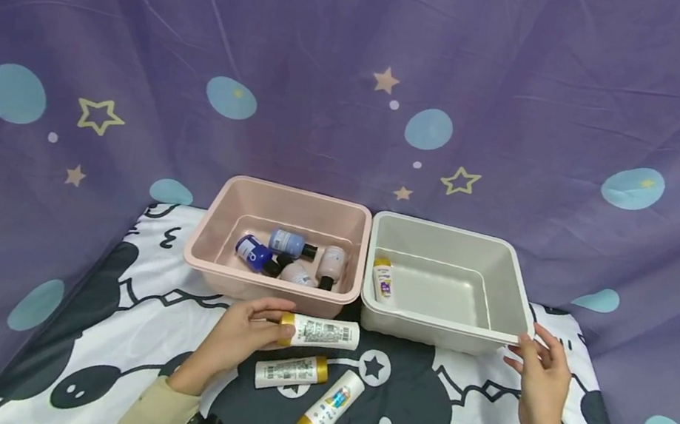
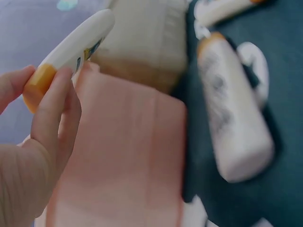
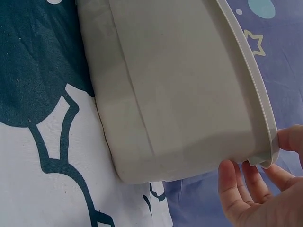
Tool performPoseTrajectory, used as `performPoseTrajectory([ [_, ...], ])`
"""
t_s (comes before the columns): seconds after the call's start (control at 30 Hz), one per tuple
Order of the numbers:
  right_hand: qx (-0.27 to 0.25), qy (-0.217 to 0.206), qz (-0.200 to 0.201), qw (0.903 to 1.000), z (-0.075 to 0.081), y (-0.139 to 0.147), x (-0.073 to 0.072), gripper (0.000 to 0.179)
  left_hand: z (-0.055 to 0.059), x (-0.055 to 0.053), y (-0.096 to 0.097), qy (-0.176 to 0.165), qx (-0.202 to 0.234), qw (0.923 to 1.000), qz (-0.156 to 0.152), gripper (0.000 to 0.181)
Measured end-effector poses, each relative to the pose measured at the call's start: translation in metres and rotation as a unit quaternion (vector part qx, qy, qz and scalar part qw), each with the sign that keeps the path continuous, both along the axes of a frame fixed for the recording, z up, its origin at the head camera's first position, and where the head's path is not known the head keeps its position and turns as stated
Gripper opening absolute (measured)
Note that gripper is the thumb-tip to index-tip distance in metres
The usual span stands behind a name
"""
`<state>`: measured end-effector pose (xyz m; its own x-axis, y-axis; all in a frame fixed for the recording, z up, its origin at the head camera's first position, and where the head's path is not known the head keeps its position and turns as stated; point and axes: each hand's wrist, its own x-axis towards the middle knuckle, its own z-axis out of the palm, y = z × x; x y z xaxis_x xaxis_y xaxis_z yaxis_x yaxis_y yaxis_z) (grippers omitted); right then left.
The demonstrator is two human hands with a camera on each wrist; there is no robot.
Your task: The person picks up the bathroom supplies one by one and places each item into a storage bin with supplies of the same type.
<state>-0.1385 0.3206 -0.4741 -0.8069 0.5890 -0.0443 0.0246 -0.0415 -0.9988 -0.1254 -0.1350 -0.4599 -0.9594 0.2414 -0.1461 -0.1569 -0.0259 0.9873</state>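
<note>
Beige sleeves (image 1: 153,417) reach in at 7 o'clock and between 4 and 5 o'clock. My left hand (image 1: 241,334) pinches a white tube (image 1: 329,333) by its gold cap, in front of the pink bin (image 1: 265,294), which sits at the tube's 11 o'clock with four bottles (image 1: 254,252) inside. From that tube, two gold-capped tubes (image 1: 286,372) lie at 7 and 6 o'clock. My right hand (image 1: 543,381) grips the pale grey bin (image 1: 428,332) by its 4 o'clock corner; one small tube (image 1: 383,281) lies within, at 9 o'clock.

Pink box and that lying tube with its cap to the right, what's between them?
In the head view, the left hand, holding another tube.
</note>
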Motion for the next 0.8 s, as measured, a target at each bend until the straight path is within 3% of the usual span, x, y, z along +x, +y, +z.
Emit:
performPoseTrajectory([
  [0.23, 0.003, -0.004, 0.002, 1.0, -0.001, 0.001, -0.002, 0.041, 0.026, -0.014, 0.016, 0.003, 0.039, 0.9991, -0.016, 0.051],
  [0.43, 0.001, 0.002, 0.004, 1.0, 0.0, 0.002, -0.002, 0.041, 0.044, -0.033, 0.037, 0.022, 0.072, 0.9968, -0.025, 0.046],
  [0.6, -0.005, -0.001, 0.007, 1.0, -0.001, 0.002, -0.001, 0.04, 0.054, -0.056, 0.058, 0.025, 0.084, 0.9959, -0.025, 0.043],
  [0.8, -0.007, 0.0, 0.006, 1.0, -0.002, 0.003, -0.001, 0.041, 0.063, -0.091, 0.089, 0.014, 0.084, 0.9958, -0.034, 0.042],
])
